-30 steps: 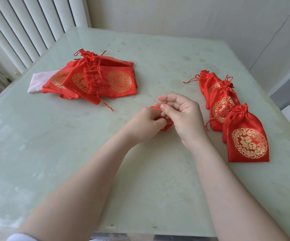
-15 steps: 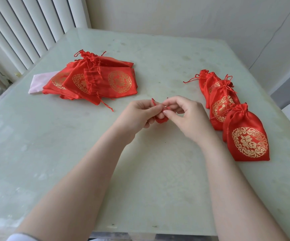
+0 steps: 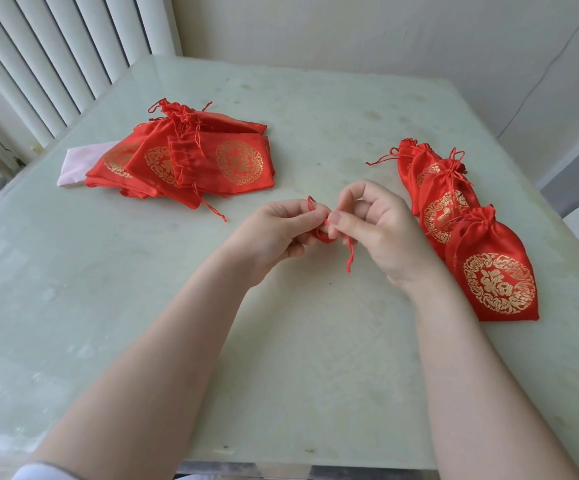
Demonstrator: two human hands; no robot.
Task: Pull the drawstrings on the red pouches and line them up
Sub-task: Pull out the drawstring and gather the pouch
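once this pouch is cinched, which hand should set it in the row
Probably the right hand: it is nearer the row of pouches on the right. The left hand would have to cross over. Both pinch the small pouch.

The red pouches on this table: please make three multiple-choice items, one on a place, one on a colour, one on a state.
1. Where does the row of cinched pouches lie?
A. right of the hands
B. left of the hands
C. under the pile

2. What colour is the print on the pouches?
A. silver
B. gold
C. black

3. What are the two hands doing?
A. resting flat on the table
B. lifting the pile
C. pinching one small red pouch and its cords

Answers:
1 A, the row runs beside the right hand.
2 B, gold medallions show on the loose pile.
3 C, the left hand and the right hand pinch the held pouch, one drawstring hanging.
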